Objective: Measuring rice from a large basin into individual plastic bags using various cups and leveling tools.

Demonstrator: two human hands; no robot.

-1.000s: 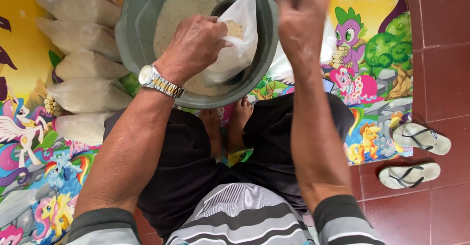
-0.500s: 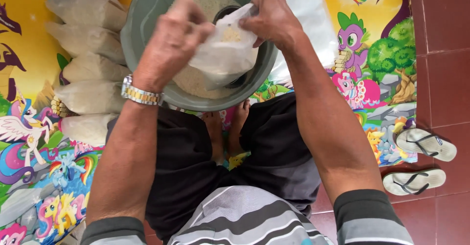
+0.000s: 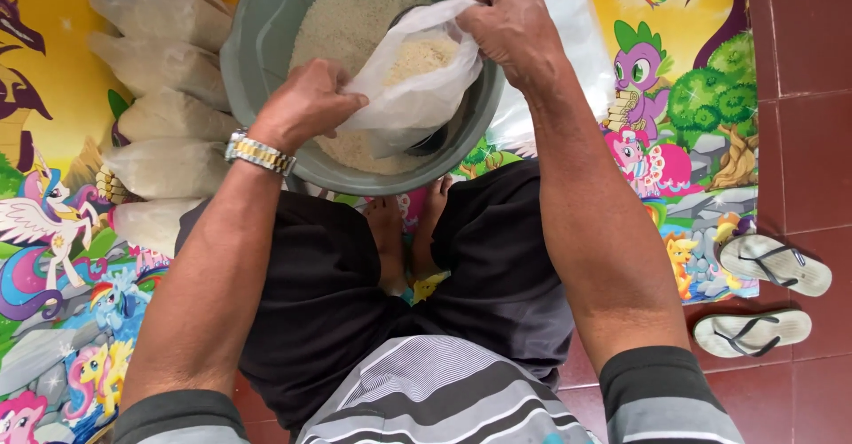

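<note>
Both hands' grip pinched a clear plastic bag (image 3: 413,84), part-filled with rice, open over a grey round basin (image 3: 257,40): left hand (image 3: 306,102), right hand (image 3: 510,22). Left of them, five filled bags (image 3: 164,98) lay finished; rice remained.

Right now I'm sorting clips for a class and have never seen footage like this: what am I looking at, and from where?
There is no machine here. A camera worn on a person's head looks straight down at their own two bare arms and crossed legs as they sit on a colourful cartoon mat on a red tiled floor.

Before them stands a grey-green basin partly filled with pale grain, probably rice. Both hands hold a thin clear plastic bag over it, with some grain inside. The left hand, with a metal wristwatch, grips the bag's near edge; the right hand grips its far edge.

Left of the basin lies a row of filled bags. A pair of sandals lies on the tiles at the right.
</note>
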